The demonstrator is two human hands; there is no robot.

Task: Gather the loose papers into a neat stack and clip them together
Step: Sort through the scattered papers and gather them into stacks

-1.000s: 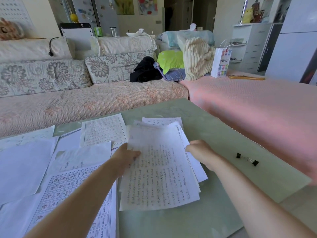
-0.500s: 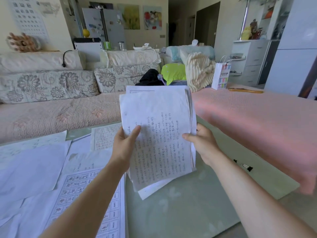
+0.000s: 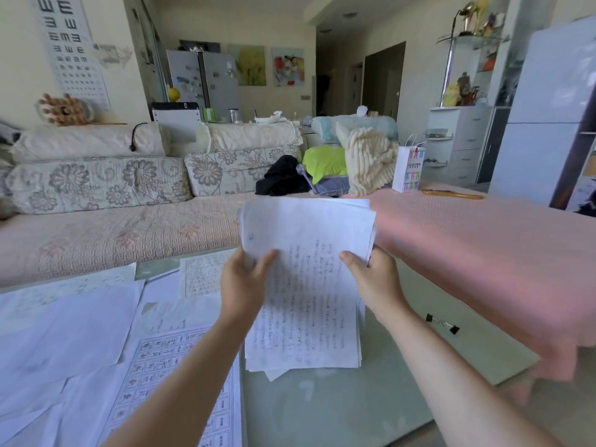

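Note:
I hold a bundle of handwritten papers [image 3: 309,285] upright, its lower edge on the green glass table [image 3: 338,411]. My left hand [image 3: 245,285] grips its left edge, thumb across the front sheet. My right hand [image 3: 374,282] grips the right edge the same way. One sheet's corner sticks out below the bundle. More loose papers [image 3: 67,327] lie spread over the table's left half, among them a printed grid sheet [image 3: 167,382] and a practice sheet [image 3: 203,272]. Two small black binder clips [image 3: 441,323] lie on the table to the right of my right forearm.
A floral sofa [image 3: 113,221] runs behind the table. A pink-covered seat [image 3: 483,253] flanks the table's right edge, with clothes, a cream blanket and a white gift bag [image 3: 409,171] at its far end.
The bundle was lifted off the table to upright between both hands. Since half a second ago it has dropped so its lower edge meets the table, and its sheets sit more squarely.

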